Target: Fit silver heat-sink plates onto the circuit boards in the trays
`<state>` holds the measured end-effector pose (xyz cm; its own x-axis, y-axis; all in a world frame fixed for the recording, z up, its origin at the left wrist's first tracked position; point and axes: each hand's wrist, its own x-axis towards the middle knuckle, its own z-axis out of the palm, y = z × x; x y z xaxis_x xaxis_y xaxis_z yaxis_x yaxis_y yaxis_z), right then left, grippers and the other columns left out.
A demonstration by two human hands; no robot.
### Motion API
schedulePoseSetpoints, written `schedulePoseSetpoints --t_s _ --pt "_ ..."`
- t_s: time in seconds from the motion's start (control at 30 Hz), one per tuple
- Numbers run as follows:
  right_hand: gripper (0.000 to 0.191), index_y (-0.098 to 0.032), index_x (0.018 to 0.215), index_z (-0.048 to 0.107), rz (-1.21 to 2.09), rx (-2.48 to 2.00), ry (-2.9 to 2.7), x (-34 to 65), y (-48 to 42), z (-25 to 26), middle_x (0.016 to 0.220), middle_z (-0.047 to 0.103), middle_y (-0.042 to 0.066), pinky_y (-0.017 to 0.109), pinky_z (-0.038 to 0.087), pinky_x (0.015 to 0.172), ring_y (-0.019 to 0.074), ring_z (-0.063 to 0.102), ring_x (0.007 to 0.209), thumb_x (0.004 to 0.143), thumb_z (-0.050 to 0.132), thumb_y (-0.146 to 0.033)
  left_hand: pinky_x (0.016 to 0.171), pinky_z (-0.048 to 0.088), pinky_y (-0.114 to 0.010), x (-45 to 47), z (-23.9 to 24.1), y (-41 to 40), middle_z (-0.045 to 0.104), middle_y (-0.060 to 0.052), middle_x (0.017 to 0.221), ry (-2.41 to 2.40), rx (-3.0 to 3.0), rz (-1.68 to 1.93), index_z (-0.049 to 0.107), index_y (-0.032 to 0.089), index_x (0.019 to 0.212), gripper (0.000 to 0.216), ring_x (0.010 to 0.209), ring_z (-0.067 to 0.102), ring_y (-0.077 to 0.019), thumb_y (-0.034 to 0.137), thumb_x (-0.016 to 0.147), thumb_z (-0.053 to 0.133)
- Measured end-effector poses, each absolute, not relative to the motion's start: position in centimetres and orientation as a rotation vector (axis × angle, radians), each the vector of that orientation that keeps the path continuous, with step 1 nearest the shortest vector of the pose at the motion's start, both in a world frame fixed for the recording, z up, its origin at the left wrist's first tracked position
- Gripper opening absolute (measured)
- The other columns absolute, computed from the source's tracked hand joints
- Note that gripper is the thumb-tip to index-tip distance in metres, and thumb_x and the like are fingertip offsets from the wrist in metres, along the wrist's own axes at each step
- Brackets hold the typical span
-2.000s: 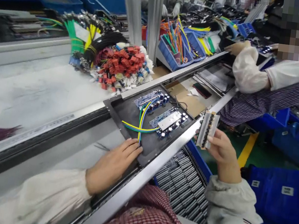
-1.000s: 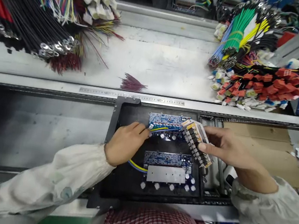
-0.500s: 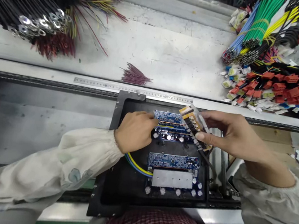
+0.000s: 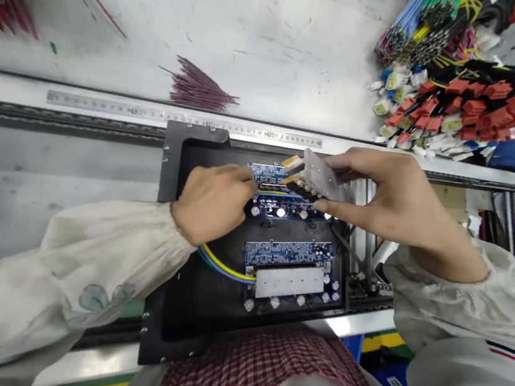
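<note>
From here I see a wide, pale grey metal bench (image 4: 280,45). In front of it lies a big, flat, black tray (image 4: 204,318). Call the tray a clock, with twelve away from the person. Way out toward two o'clock is a heap of red and white plastic plugs (image 4: 494,103).

The bare right hand (image 4: 392,200) comes in from two. The bare left hand (image 4: 213,203) is at ten, its back facing up.

Two thin blue boards full of tiny parts sit in the tray: the near board (image 4: 287,253) at four, the far board (image 4: 292,210) at one. The near board looks further along: a flat, grey metal plate (image 4: 288,282) is on it, and bendy yellow and blue wires (image 4: 224,266) run from its left end.

The far board has no plate that I can see. The right thumb and fingers pinch a tilted silver metal block (image 4: 323,176) above it, so that block is not set down flat. I can't tell if they touch.

The left fingers curl by the far board's left end. Their tips are hidden, so I can't tell if they pinch anything.
</note>
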<state>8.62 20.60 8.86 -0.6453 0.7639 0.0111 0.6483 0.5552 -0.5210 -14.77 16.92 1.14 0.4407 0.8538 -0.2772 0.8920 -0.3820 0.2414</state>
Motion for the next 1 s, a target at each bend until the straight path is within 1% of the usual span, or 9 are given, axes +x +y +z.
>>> schedulePoseSetpoints --t_s 0.1,0.2,0.3,0.4,0.57,0.7,0.83,0.93,1.0 --pt "0.039 -0.014 0.106 0.069 0.789 -1.224 -2.494 9.0 20.0 9.3 0.09 0.071 0.004 0.029 0.05 0.068 0.0161 0.063 0.074 0.075 0.074 -0.039 0.064 0.043 -0.034 -14.5 1.2 17.1 0.068 -0.007 0.1 1.499 2.354 -0.125 0.069 0.018 0.089 0.024 0.101 0.063 -0.0287 0.011 0.079 0.048" --pt "0.046 -0.014 0.108 0.068 1.068 -1.346 -2.312 9.3 20.2 9.0 0.092 0.071 0.005 0.033 0.052 0.074 0.018 0.064 0.078 0.075 0.074 -0.045 0.064 0.044 -0.032 -14.4 1.6 17.4 0.07 -0.005 0.092 1.55 2.35 -0.116 0.069 0.019 0.08 0.02 0.09 0.066 -0.0265 0.013 0.074 0.051" --pt "0.052 -0.012 0.11 0.067 1.176 -1.383 -2.206 9.0 20.8 8.6 0.099 0.071 0.008 0.036 0.053 0.08 0.0203 0.065 0.085 0.073 0.075 -0.047 0.063 0.044 -0.032 -14.4 1.8 17.6 0.072 -0.004 0.088 1.609 2.325 -0.104 0.07 0.022 0.085 0.024 0.083 0.067 -0.0258 0.015 0.07 0.053" --pt "0.048 -0.014 0.109 0.068 0.973 -1.301 -2.321 8.3 21.3 8.5 0.098 0.071 0.007 0.034 0.053 0.078 0.0189 0.065 0.084 0.073 0.076 -0.044 0.062 0.043 -0.031 -14.7 1.8 17.5 0.073 -0.002 0.089 1.62 2.306 -0.093 0.071 0.025 0.093 0.028 0.083 0.067 -0.0249 0.017 0.072 0.053" --pt "0.036 -0.018 0.113 0.065 0.582 -1.112 -2.63 6.9 21.8 8.4 0.094 0.07 0.006 0.03 0.051 0.066 0.0183 0.064 0.076 0.081 0.069 -0.035 0.06 0.041 -0.031 -15.3 1.6 17.3 0.072 -0.001 0.097 1.51 2.315 -0.111 0.071 0.024 0.09 0.028 0.09 0.067 -0.0243 0.011 0.076 0.051" --pt "0.034 -0.011 0.116 0.061 0.392 -0.995 -2.813 6.5 21.6 8.0 0.093 0.067 0.011 0.034 0.052 0.067 0.0221 0.063 0.081 0.088 0.059 -0.031 0.064 0.045 -0.034 -15.6 1.4 17.4 0.069 -0.003 0.093 1.419 2.329 -0.072 0.069 0.02 0.083 0.024 0.093 0.065 -0.0244 0.008 0.078 0.049" --pt "0.031 -0.007 0.114 0.059 0.276 -0.873 -2.961 6.4 21.0 7.6 0.086 0.064 0.012 0.035 0.05 0.062 0.0227 0.059 0.077 0.09 0.055 -0.025 0.055 0.041 -0.036 -15.8 1.0 17.7 0.063 -0.004 0.074 1.423 2.312 -0.004 0.062 0.019 0.068 0.015 0.077 0.063 -0.0258 0.008 0.071 0.053" --pt "0.031 -0.005 0.114 0.058 0.263 -0.776 -3.01 6.2 20.7 7.0 0.088 0.066 0.013 0.038 0.05 0.062 0.0241 0.059 0.079 0.089 0.056 -0.024 0.051 0.035 -0.035 -16.0 0.9 17.7 0.058 -0.003 0.064 1.435 2.289 0.061 0.055 0.02 0.061 0.014 0.063 0.059 -0.0232 0.007 0.066 0.053" --pt "0.032 -0.004 0.115 0.057 0.281 -0.739 -3.016 6.1 20.5 6.5 0.09 0.067 0.014 0.039 0.051 0.065 0.0248 0.06 0.081 0.088 0.058 -0.022 0.05 0.033 -0.035 -16.1 0.8 17.7 0.056 -0.002 0.06 1.417 2.271 0.085 0.051 0.02 0.058 0.017 0.06 0.057 -0.0211 0.005 0.066 0.051"
